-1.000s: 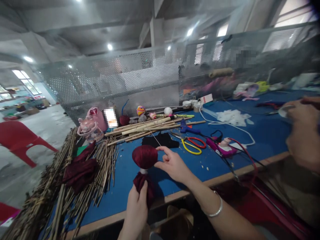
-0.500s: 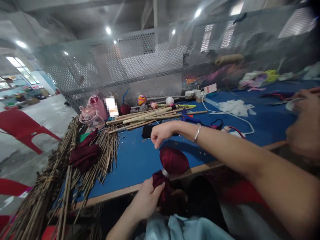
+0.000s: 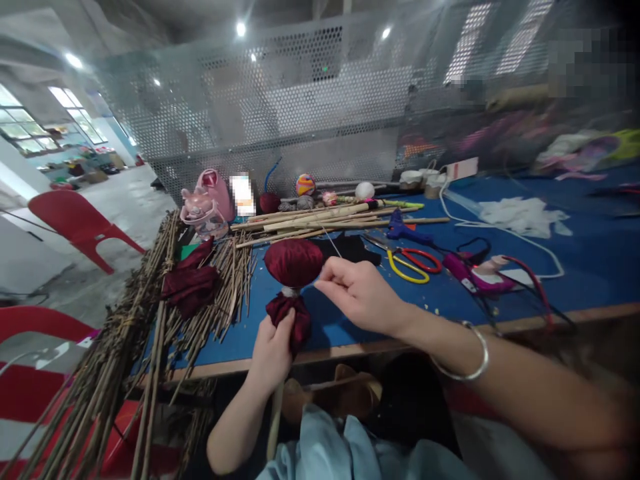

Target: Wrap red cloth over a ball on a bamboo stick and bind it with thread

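There are two hands point(image 3: 363, 297), one white-necked maroon bundle point(image 3: 294, 262), one bangle point(image 3: 484, 363), one pair of scissors point(image 3: 391, 257) and one striped ball point(image 3: 306, 185).

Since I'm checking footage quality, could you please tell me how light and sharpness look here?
Head view: ceiling lights flare white; in the head view, the maroon bulb and right hand look fairly crisp, while the yellow item at far right is smeared; head view, the top-right corner is dark and partly pixelated.
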A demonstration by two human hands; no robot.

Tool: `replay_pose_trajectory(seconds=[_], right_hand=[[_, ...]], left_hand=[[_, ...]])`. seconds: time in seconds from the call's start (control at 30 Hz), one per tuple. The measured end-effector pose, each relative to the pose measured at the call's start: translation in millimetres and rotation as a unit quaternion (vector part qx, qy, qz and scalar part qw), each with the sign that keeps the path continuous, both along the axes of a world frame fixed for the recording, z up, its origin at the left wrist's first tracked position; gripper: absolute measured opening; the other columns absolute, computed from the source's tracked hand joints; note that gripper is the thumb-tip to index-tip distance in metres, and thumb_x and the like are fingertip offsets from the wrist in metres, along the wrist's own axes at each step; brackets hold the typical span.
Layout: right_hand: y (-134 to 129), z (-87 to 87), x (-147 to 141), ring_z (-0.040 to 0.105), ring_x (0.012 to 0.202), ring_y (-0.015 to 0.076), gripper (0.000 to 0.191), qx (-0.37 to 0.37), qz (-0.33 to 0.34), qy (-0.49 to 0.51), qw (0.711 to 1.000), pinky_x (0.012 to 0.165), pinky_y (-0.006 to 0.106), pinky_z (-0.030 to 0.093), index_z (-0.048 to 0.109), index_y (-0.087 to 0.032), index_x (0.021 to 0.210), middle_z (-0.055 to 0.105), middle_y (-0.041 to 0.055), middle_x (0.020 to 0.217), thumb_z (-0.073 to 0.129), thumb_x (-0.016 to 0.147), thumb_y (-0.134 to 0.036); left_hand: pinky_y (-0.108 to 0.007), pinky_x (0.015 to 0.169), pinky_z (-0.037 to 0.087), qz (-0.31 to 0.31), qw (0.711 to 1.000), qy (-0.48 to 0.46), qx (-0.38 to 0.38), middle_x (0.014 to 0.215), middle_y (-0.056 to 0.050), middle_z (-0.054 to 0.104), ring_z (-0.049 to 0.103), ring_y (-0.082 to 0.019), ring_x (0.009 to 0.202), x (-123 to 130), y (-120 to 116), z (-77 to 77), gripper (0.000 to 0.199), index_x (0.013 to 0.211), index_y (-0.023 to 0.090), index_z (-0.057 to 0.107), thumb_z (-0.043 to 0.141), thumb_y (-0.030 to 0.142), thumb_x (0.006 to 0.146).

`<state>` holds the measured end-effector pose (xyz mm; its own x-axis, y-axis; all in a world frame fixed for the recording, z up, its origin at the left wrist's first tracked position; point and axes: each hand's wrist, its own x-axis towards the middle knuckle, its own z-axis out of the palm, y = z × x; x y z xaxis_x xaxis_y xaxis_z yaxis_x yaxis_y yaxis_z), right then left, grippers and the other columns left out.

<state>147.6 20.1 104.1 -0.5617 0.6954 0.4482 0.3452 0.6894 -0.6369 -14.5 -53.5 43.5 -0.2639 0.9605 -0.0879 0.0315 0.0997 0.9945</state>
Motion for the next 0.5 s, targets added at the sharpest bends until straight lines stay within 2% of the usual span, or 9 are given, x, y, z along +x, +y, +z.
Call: replay_pose_trajectory(seconds=[0.1,0.17,0.23,0.3,0.33,0.4,0.47,0.5], right_hand=[[4.4,-25.3,-4.8,0.033,0.044,0.0064,0.019,-0.121,-0.042,0.124,0.984,0.044,0.019,0.026,0.045,-0.018,0.07,0.038,-0.0068,0.051,0.05,0.082,-0.032],[10.3,-37.4,-6.3,0.03,0.042,0.0059,0.02,-0.18,-0.082,0.179,0.964,0.041,0.018,0.024,0.044,-0.018,0.08,0.035,-0.0098,0.048,0.056,0.077,-0.035],[19.7,-45.2,-4.3,0.03,0.041,0.006,0.038,-0.206,-0.101,0.186,0.955,0.042,0.018,0.024,0.043,-0.017,0.102,0.036,-0.0121,0.047,0.062,0.073,-0.034],[32.1,-50.8,0.7,0.033,0.041,0.0063,0.061,-0.218,-0.069,0.144,0.963,0.043,0.018,0.026,0.036,-0.016,0.123,0.039,-0.0124,0.047,0.064,0.071,-0.03],[38.7,-53.8,3.6,0.033,0.042,0.0063,0.067,-0.223,-0.041,0.116,0.967,0.044,0.018,0.027,0.033,-0.016,0.129,0.039,-0.0122,0.047,0.064,0.071,-0.028],[50.5,-60.8,9.1,0.032,0.041,0.0058,0.069,-0.231,0.001,0.069,0.97,0.043,0.018,0.025,0.033,-0.014,0.133,0.038,-0.0116,0.047,0.063,0.072,-0.025],[58.4,-68.4,12.9,0.029,0.041,0.0056,0.066,-0.223,0.005,0.052,0.973,0.042,0.018,0.023,0.037,-0.012,0.133,0.036,-0.011,0.046,0.062,0.072,-0.026],[60.6,-71.8,14.1,0.029,0.042,0.0057,0.066,-0.214,-0.002,0.049,0.976,0.042,0.019,0.023,0.038,-0.011,0.132,0.036,-0.0108,0.046,0.062,0.073,-0.026]], left_hand=[[-0.021,0.036,0.027,-0.042,0.989,-0.13,-0.061,0.041,0.006,0.042,0.037,-0.009,0.035,7.1,1.8,3.2,0.036,0.072,0.018,0.05,0.055,0.054,0.072],[-0.018,0.032,0.02,-0.076,0.966,-0.226,-0.102,0.038,0.008,0.037,0.029,-0.007,0.03,12.4,5.8,2.4,0.039,0.069,0.02,0.043,0.055,0.057,0.07],[-0.016,0.031,0.014,-0.111,0.937,-0.302,-0.133,0.038,0.01,0.033,0.021,-0.004,0.029,17.0,11.6,-1.6,0.043,0.065,0.021,0.036,0.056,0.059,0.068],[-0.015,0.031,0.01,-0.135,0.919,-0.335,-0.16,0.04,0.01,0.03,0.015,-0.002,0.03,20.7,17.1,-8.5,0.046,0.061,0.02,0.033,0.057,0.06,0.066],[-0.015,0.03,0.01,-0.139,0.918,-0.331,-0.17,0.04,0.01,0.028,0.014,-0.002,0.031,22.1,19.0,-12.2,0.047,0.06,0.02,0.033,0.056,0.061,0.066],[-0.017,0.031,0.015,-0.122,0.943,-0.261,-0.169,0.041,0.009,0.031,0.02,-0.003,0.031,22.6,20.9,-18.2,0.046,0.06,0.02,0.037,0.05,0.063,0.069],[-0.021,0.037,0.03,-0.107,0.983,-0.094,-0.116,0.046,0.004,0.043,0.037,-0.008,0.037,17.8,21.6,-18.7,0.043,0.062,0.018,0.045,0.047,0.059,0.073],[-0.024,0.046,0.038,-0.097,0.993,0.01,-0.072,0.052,0.0,0.051,0.048,-0.013,0.046,12.7,22.5,-16.4,0.04,0.064,0.018,0.05,0.049,0.057,0.074]])
